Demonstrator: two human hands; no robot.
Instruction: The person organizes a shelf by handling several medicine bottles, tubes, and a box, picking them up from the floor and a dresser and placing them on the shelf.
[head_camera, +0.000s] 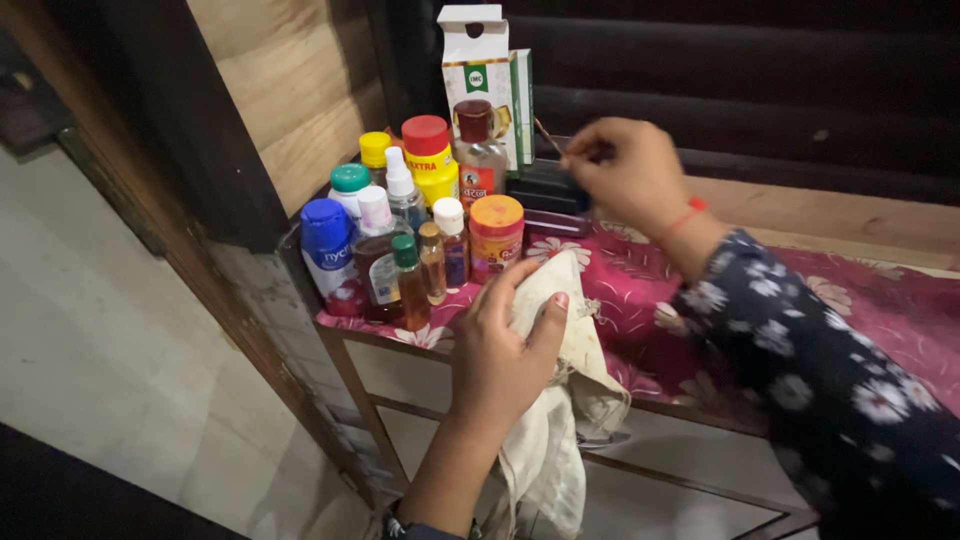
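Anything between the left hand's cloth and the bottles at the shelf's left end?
Nothing visible. The left hand grips the cream cloth on the floral cover, right beside the bottles; only bare cover shows between them. The right hand pinches a thin stick further back, clear of that gap.

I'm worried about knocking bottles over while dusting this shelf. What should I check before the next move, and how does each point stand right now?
1. Left hand has a grip on the cream cloth: ok.
2. Cloth apart from the bottles: ok, but the orange-lidded jar is close.
3. Bottles upright: ok, the blue-capped bottle and its neighbours all stand.
4. Right hand free: not ok, it pinches a thin stick.
5. Dark box under the right hand stable: cannot tell.
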